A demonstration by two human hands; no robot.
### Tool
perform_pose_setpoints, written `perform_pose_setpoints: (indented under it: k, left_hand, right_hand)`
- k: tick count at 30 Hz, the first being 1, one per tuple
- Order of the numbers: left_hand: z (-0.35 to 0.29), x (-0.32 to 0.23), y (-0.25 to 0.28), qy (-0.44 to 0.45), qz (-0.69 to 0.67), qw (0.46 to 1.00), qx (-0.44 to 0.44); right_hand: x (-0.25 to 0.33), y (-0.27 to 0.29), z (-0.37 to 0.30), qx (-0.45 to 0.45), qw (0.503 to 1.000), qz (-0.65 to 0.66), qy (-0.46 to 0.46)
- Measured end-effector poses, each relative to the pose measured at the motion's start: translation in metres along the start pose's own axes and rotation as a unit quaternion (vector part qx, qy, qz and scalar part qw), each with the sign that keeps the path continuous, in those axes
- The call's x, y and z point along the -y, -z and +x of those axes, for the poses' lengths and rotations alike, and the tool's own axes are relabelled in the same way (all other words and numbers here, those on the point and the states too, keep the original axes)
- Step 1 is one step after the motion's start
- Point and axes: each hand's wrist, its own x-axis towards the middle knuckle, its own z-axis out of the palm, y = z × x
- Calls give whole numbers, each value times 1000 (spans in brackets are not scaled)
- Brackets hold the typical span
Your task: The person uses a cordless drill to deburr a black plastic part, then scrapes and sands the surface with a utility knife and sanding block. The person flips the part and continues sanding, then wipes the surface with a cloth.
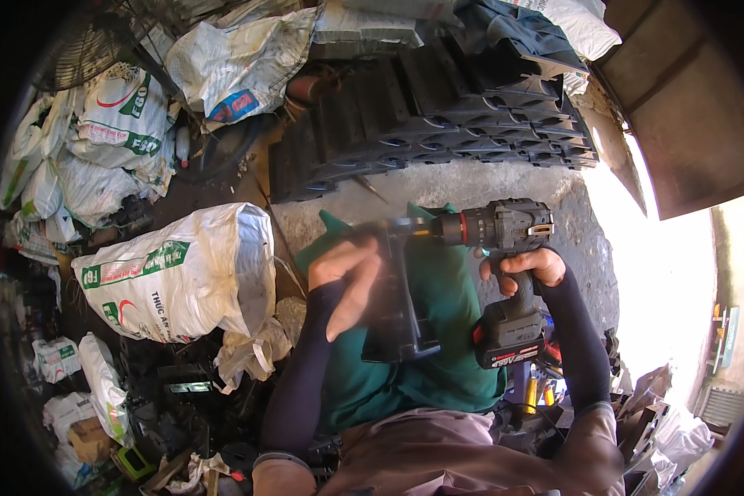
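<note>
My right hand (pixel 531 269) is wrapped round the grip of a black cordless drill (pixel 508 230), which has a red ring behind its chuck and a battery at its base. The drill points left. Its bit reaches the upper end of a long black plastic piece (pixel 395 306); blur hides whether the tip has entered it. That piece stands upright over my green-trousered lap, gripped by my left hand (pixel 349 277) at its left side, some fingers hidden behind it. Beyond my knees lies a stack of black channel-shaped pieces (pixel 422 103) in several rows.
An open white woven sack (pixel 182 273) lies to my left. More filled sacks (pixel 116 132) are piled behind it, near a fan (pixel 78 45). Scattered tools and scraps (pixel 182 405) cover the floor at lower left. A brown metal door (pixel 686 107) stands at the right beside bright daylight.
</note>
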Motion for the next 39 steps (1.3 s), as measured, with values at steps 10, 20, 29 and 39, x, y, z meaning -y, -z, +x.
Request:
perform_pose_setpoints:
  k: [10, 20, 29, 39]
  left_hand:
    - [1, 17, -28, 183, -272, 934, -144]
    - [1, 21, -29, 149, -276, 943, -114]
    - [-3, 18, -30, 106, -231, 960, -120]
    - [-3, 18, -33, 134, -264, 947, -128]
  right_hand:
    - [0, -1, 3, 12, 1000, 3, 12]
    - [7, -7, 4, 17, 1000, 3, 6]
    - [6, -8, 7, 27, 999, 27, 13]
    - [10, -15, 6, 14, 1000, -12, 10]
